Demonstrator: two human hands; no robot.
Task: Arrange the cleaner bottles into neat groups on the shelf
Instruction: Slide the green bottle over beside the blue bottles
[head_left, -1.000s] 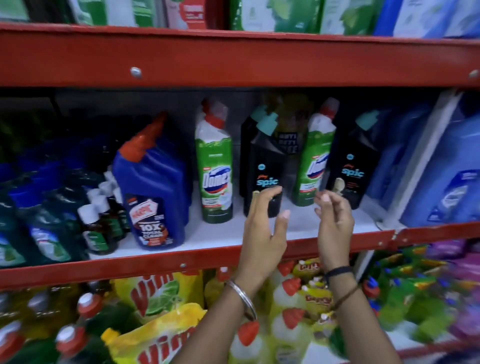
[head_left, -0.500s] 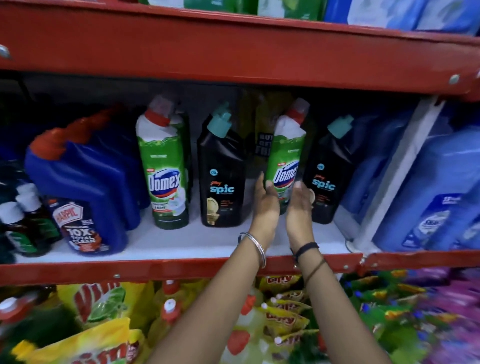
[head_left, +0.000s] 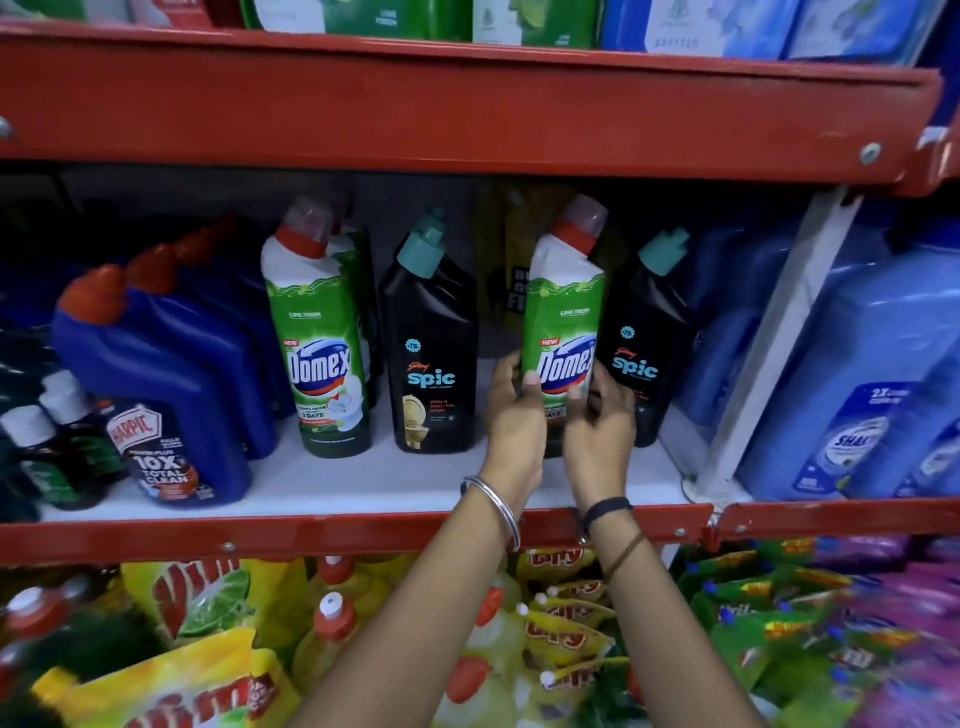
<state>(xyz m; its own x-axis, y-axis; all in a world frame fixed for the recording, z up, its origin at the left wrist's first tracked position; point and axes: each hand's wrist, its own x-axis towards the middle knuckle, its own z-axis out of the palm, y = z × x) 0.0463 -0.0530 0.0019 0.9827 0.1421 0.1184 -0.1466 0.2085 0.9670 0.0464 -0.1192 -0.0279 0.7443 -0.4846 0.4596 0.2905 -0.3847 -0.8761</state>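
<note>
On the middle shelf (head_left: 363, 488) I count two green Domex bottles up front, one at nine o'clock (head_left: 324, 343) and one at centre (head_left: 563, 322), with another partly hidden behind the first. I see two black Spic bottles (head_left: 434, 358) (head_left: 647, 332), at least three blue Harpic bottles (head_left: 171, 395) at nine o'clock, and two hands (head_left: 514, 410) (head_left: 600, 426).

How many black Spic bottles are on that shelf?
2. One black Spic bottle stands mid-shelf beside the left green Domex bottle; the other Spic bottle is right of the held one. More may hide behind.
</note>
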